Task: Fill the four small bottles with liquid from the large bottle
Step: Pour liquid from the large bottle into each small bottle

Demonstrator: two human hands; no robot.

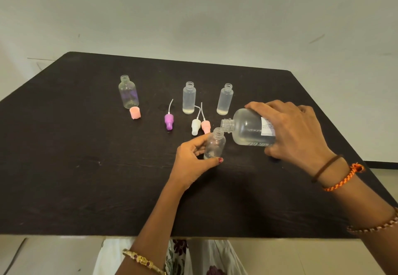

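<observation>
head view looked down on a dark table [86, 167], with both hands at work near its middle. the right hand [295, 132] was wrapped round the large bottle [247, 130], holding it tipped almost flat, its long axis running right to left and its open mouth pointing left. the left hand [191, 158] gripped a small bottle [214, 145] between fingers and thumb, standing close to upright, a little tilted, apparently on the table. the large bottle's mouth sat just above and to the right of the small bottle's mouth, the two rims touching or nearly so; i could not tell which. that meeting of necks was what the pour turned on: a slight further tip of the right hand would likely send liquid straight into the opening below. a little liquid seemed to lie at the bottom of the held bottle, though it was hard to be sure.

farther back stood three more open bottles: a rounder one [128, 92] at far left, a middle one [189, 99] and a right one [225, 100], the latter two each showing a shallow layer at the bottom. by my judgement none was near full. loose on the table lay a pink cap [135, 112], a purple nozzle [168, 121], a white nozzle [195, 126] and a pink nozzle [205, 126].
</observation>
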